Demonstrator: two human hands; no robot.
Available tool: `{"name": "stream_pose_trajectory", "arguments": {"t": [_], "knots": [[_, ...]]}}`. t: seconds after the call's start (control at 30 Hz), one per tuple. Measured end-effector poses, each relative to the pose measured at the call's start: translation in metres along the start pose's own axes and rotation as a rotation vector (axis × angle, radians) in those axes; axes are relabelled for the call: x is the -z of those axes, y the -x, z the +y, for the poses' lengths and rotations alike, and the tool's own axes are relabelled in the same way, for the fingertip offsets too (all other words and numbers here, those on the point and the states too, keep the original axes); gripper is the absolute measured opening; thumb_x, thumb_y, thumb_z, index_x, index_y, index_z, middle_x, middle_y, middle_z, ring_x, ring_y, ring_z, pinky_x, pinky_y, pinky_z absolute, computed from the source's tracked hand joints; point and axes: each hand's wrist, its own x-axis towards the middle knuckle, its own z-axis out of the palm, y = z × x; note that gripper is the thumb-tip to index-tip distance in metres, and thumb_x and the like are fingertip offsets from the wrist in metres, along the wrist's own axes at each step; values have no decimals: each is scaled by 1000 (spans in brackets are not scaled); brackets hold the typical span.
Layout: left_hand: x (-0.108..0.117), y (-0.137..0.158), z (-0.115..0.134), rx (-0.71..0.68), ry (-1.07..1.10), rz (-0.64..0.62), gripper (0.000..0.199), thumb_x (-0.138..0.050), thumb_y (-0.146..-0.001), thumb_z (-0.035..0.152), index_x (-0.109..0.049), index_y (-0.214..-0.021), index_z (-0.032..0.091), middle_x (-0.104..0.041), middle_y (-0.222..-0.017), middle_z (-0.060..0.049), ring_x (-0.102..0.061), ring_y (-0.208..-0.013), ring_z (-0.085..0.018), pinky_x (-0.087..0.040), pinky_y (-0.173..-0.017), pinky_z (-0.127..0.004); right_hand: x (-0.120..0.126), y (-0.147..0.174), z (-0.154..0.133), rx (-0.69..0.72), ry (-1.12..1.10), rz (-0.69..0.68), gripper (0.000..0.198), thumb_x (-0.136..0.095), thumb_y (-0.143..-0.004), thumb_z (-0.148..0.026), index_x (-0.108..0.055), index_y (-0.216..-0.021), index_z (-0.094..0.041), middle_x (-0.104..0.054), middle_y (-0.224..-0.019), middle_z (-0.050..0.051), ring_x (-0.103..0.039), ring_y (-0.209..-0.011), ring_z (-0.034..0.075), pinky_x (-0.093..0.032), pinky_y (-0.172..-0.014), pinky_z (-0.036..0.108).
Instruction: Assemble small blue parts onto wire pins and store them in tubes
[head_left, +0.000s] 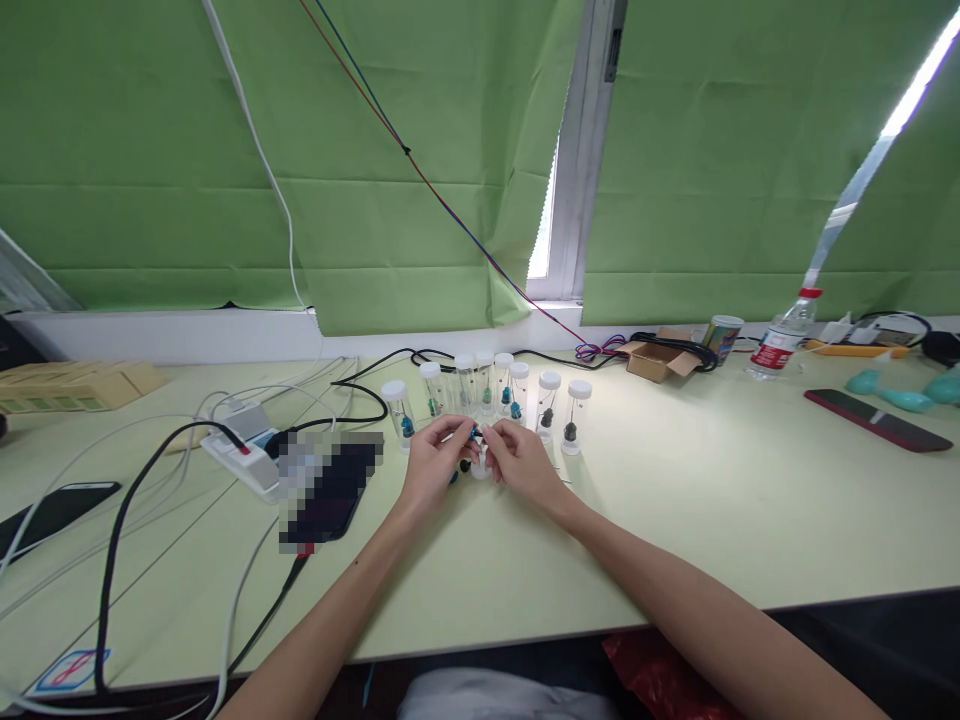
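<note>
My left hand [441, 450] is closed in a pinch on a small blue piece [474, 433] with a dark part beside it. Close against it, my right hand [523, 462] is also pinched; what its fingertips grip is too small to make out. Below the fingertips sits a white cap-like part [481, 466], partly covered by the hands, with a small dark piece [465, 466] beside it. Several clear tubes with white lids stand upright in an arc behind the hands. Small blue, green or dark pieces on thin stems show inside, as in the left tube [400, 415] and right tube [575, 417].
Left of my hands lie a phone [341, 485], partly pixelated, a white power strip [244, 458] and many cables. An open cardboard box [658, 360], a can [723, 338] and a water bottle [782, 335] stand back right. A dark flat case [877, 420] lies far right.
</note>
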Motion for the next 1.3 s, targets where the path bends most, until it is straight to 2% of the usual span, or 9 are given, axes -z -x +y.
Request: {"name": "stream_pose_trajectory", "arguments": {"t": [0.17, 0.27, 0.9, 1.3], "knots": [[1, -1, -1, -2, -7, 8, 26, -76, -72, 40, -67, -76, 16, -62, -66, -1, -56, -54, -12, -48, -58, -27, -1, 1, -1, 1, -2, -8, 31, -53, -88, -54, -52, -89, -22, -59, -63, -3, -51, -44, 11, -41, -46, 25], [1, -1, -3, -8, -14, 7, 27, -76, -72, 41, -68, -76, 16, -62, -69, -1, -55, -52, -11, -49, -59, -28, -1, 1, -1, 9, 19, -12, 30, -55, -87, -52, -51, -90, -22, -59, -63, -3, -51, -44, 12, -41, -46, 25], [3, -2, -4, -1, -32, -9, 27, -75, -72, 42, -67, -74, 16, -60, -67, -1, -55, -54, -11, -47, -57, -26, -3, 2, -3, 49, 36, -24, 33, -50, -91, -52, -50, -75, -22, -59, -62, -2, -51, -50, 13, -40, -51, 26], [2, 0, 0, -9, -93, -12, 26, -74, -74, 40, -67, -75, 15, -60, -68, -1, -53, -50, -10, -47, -55, -26, -2, 1, 0, 58, 92, -51, 35, -47, -93, -49, -49, -73, -21, -57, -59, -2, -50, -50, 12, -40, -53, 26]]}}
